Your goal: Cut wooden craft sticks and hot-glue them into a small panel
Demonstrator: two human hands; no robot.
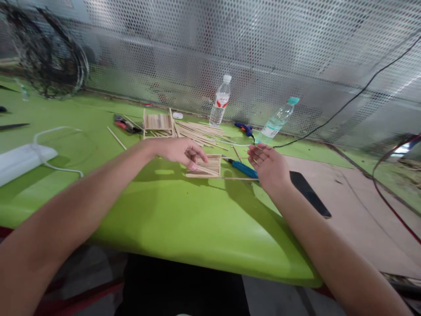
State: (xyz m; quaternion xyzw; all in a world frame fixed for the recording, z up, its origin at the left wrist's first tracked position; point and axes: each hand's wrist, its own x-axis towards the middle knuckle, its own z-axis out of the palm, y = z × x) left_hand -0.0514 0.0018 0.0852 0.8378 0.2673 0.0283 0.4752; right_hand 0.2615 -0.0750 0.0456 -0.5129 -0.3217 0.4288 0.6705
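Observation:
My left hand (184, 153) is over a small panel of thin wooden sticks (213, 162) laid side by side. Thumb and fingers pinch a wooden stick (207, 170) that slants across the panel's near edge. To the right of the panel, my right hand (269, 166) is raised with fingers loosely extended, palm facing inward, and nothing visible in it. Beside that hand lies a blue-handled tool with a dark tip (243, 168); its right end is hidden by the hand. A long stick (238, 178) runs from the panel's near corner toward my right hand.
Behind are a stick frame (158, 122), a pile of loose sticks (197, 131), red-handled pliers (126, 126), a blue glue gun (244, 128) and two bottles, one upright (219, 103), one tilted (278, 119). A black phone-like slab (309, 193) lies right, a white power strip (26, 162) left.

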